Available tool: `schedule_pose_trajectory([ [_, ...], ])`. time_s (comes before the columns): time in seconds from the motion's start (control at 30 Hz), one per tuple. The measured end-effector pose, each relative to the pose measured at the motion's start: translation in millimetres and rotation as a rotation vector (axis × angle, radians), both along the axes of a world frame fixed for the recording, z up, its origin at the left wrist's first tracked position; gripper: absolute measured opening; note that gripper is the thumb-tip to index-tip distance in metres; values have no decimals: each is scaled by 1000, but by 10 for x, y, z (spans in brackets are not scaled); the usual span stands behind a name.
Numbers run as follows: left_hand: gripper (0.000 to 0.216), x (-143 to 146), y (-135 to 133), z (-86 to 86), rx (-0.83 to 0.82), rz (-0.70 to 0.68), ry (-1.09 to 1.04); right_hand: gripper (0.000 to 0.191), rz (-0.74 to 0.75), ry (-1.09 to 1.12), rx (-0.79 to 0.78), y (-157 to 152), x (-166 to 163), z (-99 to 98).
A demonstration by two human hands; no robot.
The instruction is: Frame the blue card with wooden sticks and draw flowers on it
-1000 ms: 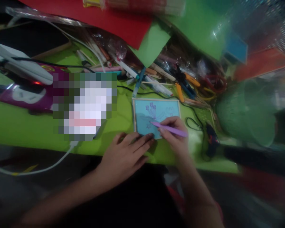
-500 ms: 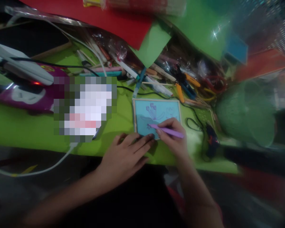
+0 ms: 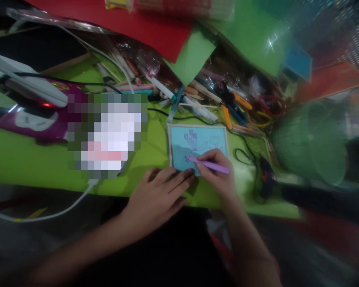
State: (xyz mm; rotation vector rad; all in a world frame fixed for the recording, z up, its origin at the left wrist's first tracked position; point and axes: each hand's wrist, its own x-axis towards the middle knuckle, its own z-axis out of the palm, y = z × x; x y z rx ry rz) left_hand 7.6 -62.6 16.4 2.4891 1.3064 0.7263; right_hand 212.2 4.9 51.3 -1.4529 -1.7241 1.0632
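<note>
A purple pen (image 3: 214, 165) sits in my right hand (image 3: 218, 171), fingers closed round it, its tip at a small star drawn on a light blue card (image 3: 179, 149). Thin wooden strips frame the card along its visible edges. Purple flowers on stems are drawn in its upper middle, and a fainter flower shows at its right. My left hand (image 3: 161, 189) lies flat with fingers stretched out, the fingertips on the card's lower left edge. My hands hide the lower edge of the card.
Left of the card lies a blurred-out bright phone-like thing (image 3: 113, 135) with a white cable (image 3: 62, 215). Behind are pens, scissors (image 3: 239, 103) and coloured sheets. A green basket (image 3: 308, 143) stands at right, near a dark glue gun (image 3: 266, 175). A purple power strip (image 3: 36, 119) is at left.
The pen has shifted very slightly to the left, and a little more of the star's outline shows. My left hand stays in place.
</note>
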Motion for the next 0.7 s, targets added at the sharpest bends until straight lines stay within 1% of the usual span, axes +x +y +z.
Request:
schedule_pose_trajectory([
  [0.4,37,-1,-3,23,-7,-4,-16,7,-5,-60,56,6,-21,-9],
  [0.7,37,-2,0,19,-13,-3,-12,7,-17,-62,91,4,-27,-25],
])
